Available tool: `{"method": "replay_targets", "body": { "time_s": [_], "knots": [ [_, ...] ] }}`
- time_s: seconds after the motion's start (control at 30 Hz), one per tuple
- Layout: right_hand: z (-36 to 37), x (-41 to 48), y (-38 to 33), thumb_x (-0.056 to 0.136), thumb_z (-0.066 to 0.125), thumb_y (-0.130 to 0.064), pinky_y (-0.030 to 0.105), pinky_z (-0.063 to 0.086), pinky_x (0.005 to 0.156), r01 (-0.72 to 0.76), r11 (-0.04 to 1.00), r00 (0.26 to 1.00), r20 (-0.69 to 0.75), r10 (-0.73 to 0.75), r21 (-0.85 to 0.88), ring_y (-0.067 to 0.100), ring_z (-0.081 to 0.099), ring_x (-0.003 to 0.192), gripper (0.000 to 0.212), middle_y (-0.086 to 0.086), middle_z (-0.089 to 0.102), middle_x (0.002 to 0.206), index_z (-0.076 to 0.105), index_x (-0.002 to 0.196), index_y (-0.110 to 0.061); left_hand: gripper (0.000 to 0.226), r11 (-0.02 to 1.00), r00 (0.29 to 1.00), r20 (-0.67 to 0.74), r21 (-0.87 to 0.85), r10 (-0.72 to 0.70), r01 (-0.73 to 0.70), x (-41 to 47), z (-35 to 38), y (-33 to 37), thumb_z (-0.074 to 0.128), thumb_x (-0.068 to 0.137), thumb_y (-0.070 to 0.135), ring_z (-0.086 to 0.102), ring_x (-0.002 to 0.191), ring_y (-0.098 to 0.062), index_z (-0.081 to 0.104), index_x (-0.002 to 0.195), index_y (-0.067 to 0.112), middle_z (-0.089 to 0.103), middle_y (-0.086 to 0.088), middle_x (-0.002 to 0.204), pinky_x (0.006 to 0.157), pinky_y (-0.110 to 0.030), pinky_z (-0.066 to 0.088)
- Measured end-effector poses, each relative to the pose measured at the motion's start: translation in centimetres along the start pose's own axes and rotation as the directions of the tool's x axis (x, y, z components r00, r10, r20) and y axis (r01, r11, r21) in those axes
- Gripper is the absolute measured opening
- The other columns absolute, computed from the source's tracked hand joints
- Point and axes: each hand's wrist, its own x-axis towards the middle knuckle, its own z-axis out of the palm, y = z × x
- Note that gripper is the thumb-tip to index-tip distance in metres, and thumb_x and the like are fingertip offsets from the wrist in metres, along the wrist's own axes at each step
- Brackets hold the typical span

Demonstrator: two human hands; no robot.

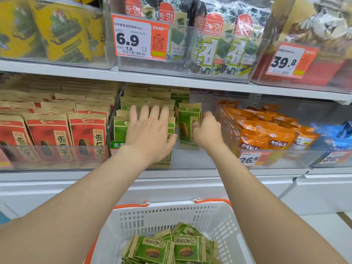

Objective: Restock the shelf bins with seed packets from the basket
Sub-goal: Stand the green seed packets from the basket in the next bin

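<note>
Roughly halfway, I'd guess. The clear middle bin (190, 159) already has two packed columns of green seed packets (133, 103). The left hand (150, 130) presses flat on them, fingers straight and spread. The right hand (208, 130) pinches one upright green packet (188, 124) by its edge, in the sparse right column. There's a good pile of packets (171, 246) left in the white basket (171, 208) below. Red seed packets (57, 134) sit left, orange snack packs (266, 134) right. The bin's slanted side wall crowds the right hand a bit.

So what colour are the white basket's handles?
Orange handles on the white plastic basket; best in head view.
</note>
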Motion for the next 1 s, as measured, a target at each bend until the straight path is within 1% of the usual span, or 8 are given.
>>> {"method": "replay_targets", "body": {
  "time_s": [0.1,0.23,0.3,0.43,0.53,0.67,0.87,1.0],
  "knots": [
    [0.7,2.5,-0.8,0.101,0.055,-0.011,0.037,0.047,0.083,-0.109,0.994,0.994,0.006,0.109,-0.011,0.039,0.061,0.109,0.020,0.019,0.064,0.123,0.057,0.120,-0.009,0.077,1.000,1.000,-0.007,-0.002,0.006,-0.006,0.5,-0.1,-0.2,0.039,0.093,0.067,0.048,0.138,-0.034,0.039,0.150,0.015,0.053,-0.008,0.149,0.122,-0.063,0.023],
    [1.8,5.4,-1.4,0.100,0.058,-0.009,0.031,0.046,0.084,-0.169,0.985,0.985,0.038,0.167,0.037,0.027,0.058,0.105,0.031,0.011,0.061,0.117,0.052,0.130,-0.011,0.079,1.000,1.000,-0.020,0.002,-0.008,0.008,0.7,0.0,0.0,0.039,0.085,0.068,0.053,0.130,-0.036,0.048,0.142,0.014,0.059,-0.009,0.141,0.121,-0.065,0.024],
    [2.4,6.7,-1.6,0.098,0.059,-0.007,0.029,0.044,0.083,-0.186,0.982,0.982,0.044,0.185,0.040,0.026,0.061,0.109,0.035,0.009,0.063,0.117,0.052,0.132,-0.010,0.078,1.000,1.000,-0.020,0.002,-0.010,0.010,0.8,0.1,0.2,0.040,0.084,0.068,0.054,0.128,-0.035,0.049,0.140,0.013,0.059,-0.009,0.139,0.120,-0.066,0.024],
    [4.2,8.5,-2.4,0.096,0.067,-0.010,0.032,0.046,0.081,-0.161,0.984,0.985,0.053,0.165,-0.075,0.035,0.061,0.126,0.050,0.016,0.061,0.132,0.044,0.140,-0.005,0.078,1.000,0.999,-0.035,0.001,-0.010,0.010,1.0,0.4,0.2,0.043,0.084,0.067,0.055,0.123,-0.036,0.049,0.139,0.013,0.059,-0.008,0.136,0.118,-0.065,0.027],
    [5.6,9.0,-2.8,0.096,0.072,-0.020,0.032,0.044,0.081,-0.121,0.989,0.986,0.101,0.130,-0.087,0.035,0.060,0.126,0.061,0.016,0.058,0.138,0.036,0.143,-0.003,0.078,1.000,0.998,-0.058,-0.009,-0.015,0.014,1.1,0.7,0.2,0.045,0.081,0.066,0.056,0.120,-0.036,0.050,0.138,0.013,0.060,-0.008,0.133,0.116,-0.065,0.029],
    [6.5,9.1,-2.6,0.096,0.070,-0.021,0.032,0.047,0.082,-0.114,0.989,0.989,0.087,0.122,-0.095,0.033,0.062,0.123,0.054,0.014,0.061,0.135,0.043,0.138,-0.001,0.080,1.000,0.998,-0.059,-0.016,-0.018,0.017,1.1,0.7,0.3,0.045,0.080,0.066,0.055,0.120,-0.037,0.050,0.140,0.011,0.059,-0.008,0.134,0.116,-0.065,0.028],
    [5.5,8.4,-1.8,0.089,0.075,-0.052,0.029,0.048,0.076,-0.179,0.971,0.976,0.098,0.196,-0.157,0.030,0.067,0.114,0.062,0.009,0.068,0.124,0.060,0.129,-0.007,0.082,0.999,0.999,-0.042,-0.045,-0.025,0.023,0.8,0.3,0.3,0.047,0.080,0.066,0.053,0.123,-0.037,0.047,0.142,0.012,0.055,-0.009,0.137,0.115,-0.063,0.030],
    [3.2,6.2,-2.2,0.091,0.075,-0.043,0.032,0.050,0.078,-0.153,0.974,0.983,0.074,0.167,-0.169,0.032,0.068,0.111,0.036,0.010,0.069,0.120,0.060,0.106,-0.014,0.084,0.997,0.999,-0.037,-0.082,-0.017,0.013,0.3,-0.2,0.1,0.048,0.079,0.067,0.050,0.128,-0.037,0.045,0.144,0.013,0.052,-0.009,0.141,0.116,-0.062,0.029]
  ]
}}
